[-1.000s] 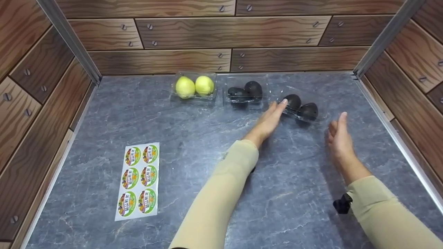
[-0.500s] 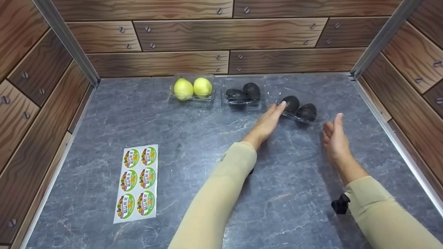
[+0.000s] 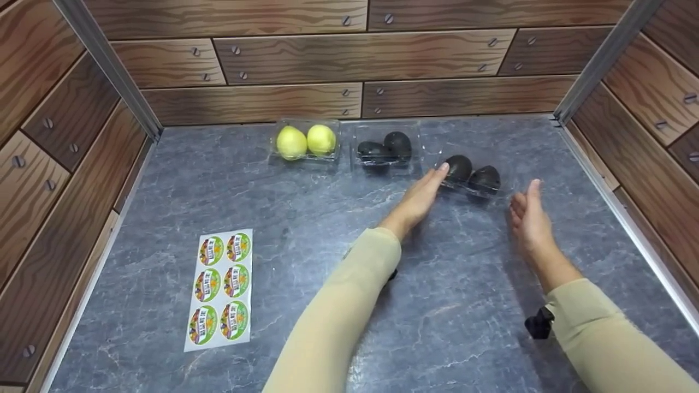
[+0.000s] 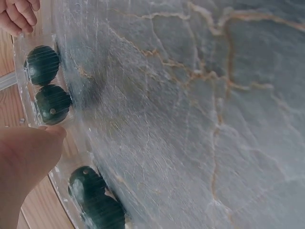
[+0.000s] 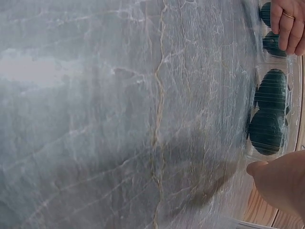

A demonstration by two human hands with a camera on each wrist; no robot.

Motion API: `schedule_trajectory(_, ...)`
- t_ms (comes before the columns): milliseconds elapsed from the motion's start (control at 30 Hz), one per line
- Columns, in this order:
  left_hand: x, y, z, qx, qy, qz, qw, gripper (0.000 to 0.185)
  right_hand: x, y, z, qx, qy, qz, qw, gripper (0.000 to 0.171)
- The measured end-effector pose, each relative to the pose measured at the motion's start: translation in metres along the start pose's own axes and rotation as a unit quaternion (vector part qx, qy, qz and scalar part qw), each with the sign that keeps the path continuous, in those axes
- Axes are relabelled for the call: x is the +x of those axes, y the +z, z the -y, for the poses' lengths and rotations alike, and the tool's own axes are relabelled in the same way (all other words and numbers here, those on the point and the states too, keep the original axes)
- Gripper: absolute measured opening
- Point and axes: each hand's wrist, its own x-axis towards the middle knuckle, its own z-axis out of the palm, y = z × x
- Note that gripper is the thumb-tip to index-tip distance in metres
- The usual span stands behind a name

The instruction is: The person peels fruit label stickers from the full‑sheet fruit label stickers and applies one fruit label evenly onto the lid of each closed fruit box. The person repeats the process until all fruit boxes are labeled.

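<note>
The left hand (image 3: pixel 418 199) is stretching forward with its fingers (image 3: pixel 437 176) straight and held together, the tips touching the near left edge of a clear plastic clamshell box holding two dark green avocados (image 3: pixel 472 176); nothing is being gripped. The right hand (image 3: pixel 528 218) is standing edge-on just right of that box, fingers straight and relaxed, thumb apart, not touching it as far as the head view shows. The box is sitting toward the back right of the grey marbled stone worktop (image 3: pixel 306 218), turned at a slant.

The left wrist view is showing a fingertip (image 4: pixel 55 131) lying against the box rim beside one avocado, with the other hand's curled fingers in the top corner. The right wrist view is showing the same box (image 5: pixel 269 119) from the other side, with a plain ring on a finger of the left hand (image 5: pixel 288 24), a detail the head view is not giving.

Just left of it, a second clear clamshell box of two dark avocados (image 3: pixel 386 147) is sitting by the back wall, and further left a clear clamshell box of two yellow-green pears (image 3: pixel 306 141). Well apart, at the near left, a white sheet of six round green and orange stickers (image 3: pixel 221 289) is lying flat; their printing is too small to read. Brown wood-grain panels with screw heads (image 3: pixel 306 54) are enclosing the worktop.
</note>
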Motion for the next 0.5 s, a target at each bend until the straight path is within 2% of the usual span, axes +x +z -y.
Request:
schedule_trajectory(333, -0.012, -0.005, 0.003, -0.002, 0.006, 0.007, 1.0, 0.084, -0.009, 0.0, -0.002, -0.046, -0.012, -0.006, 0.999, 0.095)
schedule_trajectory(500, -0.019, -0.007, 0.004, -0.007, 0.013, 0.012, 0.9998, 0.08, -0.014, 0.003, -0.003, -0.044, -0.013, -0.016, 0.999, 0.096)
